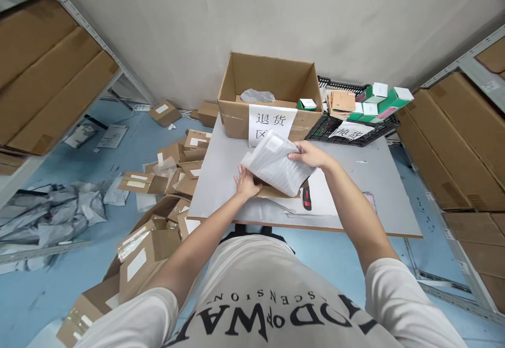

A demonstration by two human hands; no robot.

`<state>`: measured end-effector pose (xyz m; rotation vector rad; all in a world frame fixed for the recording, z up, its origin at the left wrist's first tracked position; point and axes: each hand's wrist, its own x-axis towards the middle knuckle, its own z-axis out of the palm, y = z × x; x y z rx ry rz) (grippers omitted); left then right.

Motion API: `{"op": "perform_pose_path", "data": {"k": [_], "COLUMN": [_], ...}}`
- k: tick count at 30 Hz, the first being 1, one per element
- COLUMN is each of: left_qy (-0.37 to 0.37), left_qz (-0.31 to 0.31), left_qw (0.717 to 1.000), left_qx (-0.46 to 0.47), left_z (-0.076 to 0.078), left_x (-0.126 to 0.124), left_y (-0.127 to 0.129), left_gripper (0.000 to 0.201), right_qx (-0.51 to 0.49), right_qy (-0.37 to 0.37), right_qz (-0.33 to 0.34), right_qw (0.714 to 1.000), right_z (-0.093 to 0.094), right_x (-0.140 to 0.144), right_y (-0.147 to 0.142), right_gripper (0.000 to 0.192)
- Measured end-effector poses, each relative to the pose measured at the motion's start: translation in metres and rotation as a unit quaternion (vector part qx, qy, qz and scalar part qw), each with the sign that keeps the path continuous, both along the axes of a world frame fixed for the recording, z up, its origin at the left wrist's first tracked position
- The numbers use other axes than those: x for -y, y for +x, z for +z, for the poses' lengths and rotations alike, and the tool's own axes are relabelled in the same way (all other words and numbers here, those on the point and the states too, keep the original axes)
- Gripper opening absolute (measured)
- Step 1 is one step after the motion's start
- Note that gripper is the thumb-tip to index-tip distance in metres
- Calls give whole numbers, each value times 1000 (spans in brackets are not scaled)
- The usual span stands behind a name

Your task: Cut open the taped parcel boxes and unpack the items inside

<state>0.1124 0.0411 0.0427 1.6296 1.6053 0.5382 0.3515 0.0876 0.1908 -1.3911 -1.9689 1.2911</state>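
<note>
My right hand (310, 154) pinches the upper right edge of a white bubble-wrap pouch (276, 165), which is tilted over a flat cardboard box (272, 192). Most of the box is hidden beneath the pouch. At the box's left end, my left hand (248, 184) grips it, thumb over the near edge and fingers spread along the side. A red and black box cutter (306, 199) lies on white paper (321, 195) just right of the box.
At the table's (221, 179) back stand a large labelled carton (236, 119) and a black crate (335, 132) holding green-white boxes (394, 100). Opened cartons (148, 253) pile up on the floor to the left. Shelves with big boxes (51, 74) flank both sides.
</note>
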Motion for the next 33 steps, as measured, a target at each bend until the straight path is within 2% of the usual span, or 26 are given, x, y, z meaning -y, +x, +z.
{"op": "perform_pose_path", "data": {"k": [2,3,5,6,8,10,13,15,18,22,25,27,30,33], "left_qy": [30,38,44,51,49,23,-31,-88,-172,-245,-287,-317,-339,-332], "left_qz": [50,85,141,148,90,25,24,27,19,25,24,16,6,4], "left_qw": [993,980,931,900,852,827,808,802,799,802,802,798,790,786], "left_qx": [103,176,334,406,514,561,587,591,576,545,523,512,511,522], "left_z": [8,15,34,47,77,107,141,151,150,130,114,106,95,86], "left_x": [7,12,26,32,44,50,52,52,54,61,62,61,58,58], "left_y": [-4,-7,-9,-8,-3,7,18,19,13,3,-5,-10,-14,-12], "left_gripper": [75,69,56,54,58,61,59,63,65,55,50,47,45,44], "right_qx": [-57,-89,-144,-166,-194,-214,-256,-285,-311,-279,-246,-296,-389,-407], "right_qy": [-20,-26,-28,-23,-7,12,23,20,12,29,35,-14,-123,-160], "right_qz": [-42,-63,-101,-119,-147,-155,-152,-168,-204,-226,-269,-297,-280,-269], "right_qw": [997,994,984,979,970,965,954,944,928,933,930,908,869,858], "right_z": [11,18,32,39,52,61,61,51,26,-11,-32,-42,-51,-56], "right_x": [8,13,24,30,43,55,69,77,89,109,123,130,140,149], "right_y": [-2,-2,-4,-5,-10,-19,-35,-43,-50,-44,-33,-28,-28,-36], "right_gripper": [26,28,32,33,33,32,32,33,37,46,49,51,48,41]}}
